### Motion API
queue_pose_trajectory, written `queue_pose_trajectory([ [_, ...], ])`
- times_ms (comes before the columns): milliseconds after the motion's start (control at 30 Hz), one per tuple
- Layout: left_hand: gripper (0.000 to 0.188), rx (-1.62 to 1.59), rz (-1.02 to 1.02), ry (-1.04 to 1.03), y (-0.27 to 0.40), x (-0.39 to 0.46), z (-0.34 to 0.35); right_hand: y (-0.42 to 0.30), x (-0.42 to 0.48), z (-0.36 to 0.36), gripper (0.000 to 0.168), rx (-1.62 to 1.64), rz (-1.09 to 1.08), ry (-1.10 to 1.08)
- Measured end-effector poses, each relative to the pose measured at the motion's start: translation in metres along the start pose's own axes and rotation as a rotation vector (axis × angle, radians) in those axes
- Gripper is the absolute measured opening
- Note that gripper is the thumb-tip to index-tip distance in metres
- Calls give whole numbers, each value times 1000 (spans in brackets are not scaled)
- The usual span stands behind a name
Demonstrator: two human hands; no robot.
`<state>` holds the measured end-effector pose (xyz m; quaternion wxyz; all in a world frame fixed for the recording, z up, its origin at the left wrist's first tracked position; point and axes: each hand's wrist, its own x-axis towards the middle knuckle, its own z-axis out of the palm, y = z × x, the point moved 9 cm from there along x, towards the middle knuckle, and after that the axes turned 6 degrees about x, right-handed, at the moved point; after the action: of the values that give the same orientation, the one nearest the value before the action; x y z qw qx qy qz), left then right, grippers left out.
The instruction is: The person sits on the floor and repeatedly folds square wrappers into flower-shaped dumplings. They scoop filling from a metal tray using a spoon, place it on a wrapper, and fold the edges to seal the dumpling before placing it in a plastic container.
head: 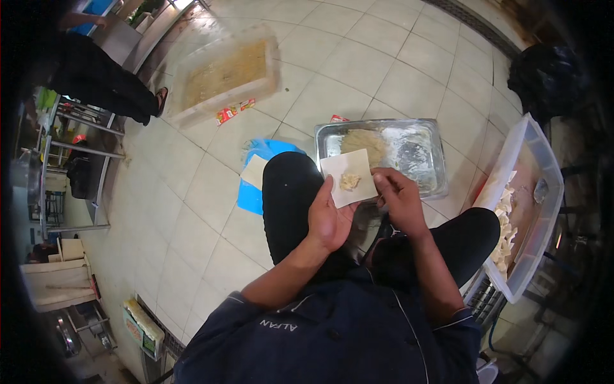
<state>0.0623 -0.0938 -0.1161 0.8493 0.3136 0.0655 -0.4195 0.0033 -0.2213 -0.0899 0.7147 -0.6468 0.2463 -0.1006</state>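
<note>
A square dough wrapper point(357, 161) lies flat across the palm and fingers of my left hand point(328, 218), the thumb resting on its edge. A small mound of pale filling point(349, 182) sits near the middle of the wrapper. My right hand point(398, 194) is at the wrapper's right edge, thumb and fingers drawn together; whether they pinch the dough I cannot tell. Beyond my hands a metal tray point(415, 158) stands on the floor with a mass of filling point(362, 141) in its left part. More wrappers point(254, 172) rest on a blue plastic bag point(249, 198) left of my knee.
At my right, a translucent plastic bin point(542, 249) holds several folded dumplings point(504, 221). Another bin point(225, 72) with tan contents stands ahead left, near red packets point(227, 115). A person in dark trousers point(103, 79) stands beside a metal rack point(86, 149). A black bag point(547, 79) sits far right.
</note>
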Motion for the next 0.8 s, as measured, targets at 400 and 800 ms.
queue_pose_trajectory([
  [400, 44, 255, 1, 168, -41, 6, -35, 34, -11, 12, 20, -276, 20, 111],
  [800, 63, 675, 107, -21, -39, 5, -9, 16, -26, 25, 12, -214, -291, 98],
])
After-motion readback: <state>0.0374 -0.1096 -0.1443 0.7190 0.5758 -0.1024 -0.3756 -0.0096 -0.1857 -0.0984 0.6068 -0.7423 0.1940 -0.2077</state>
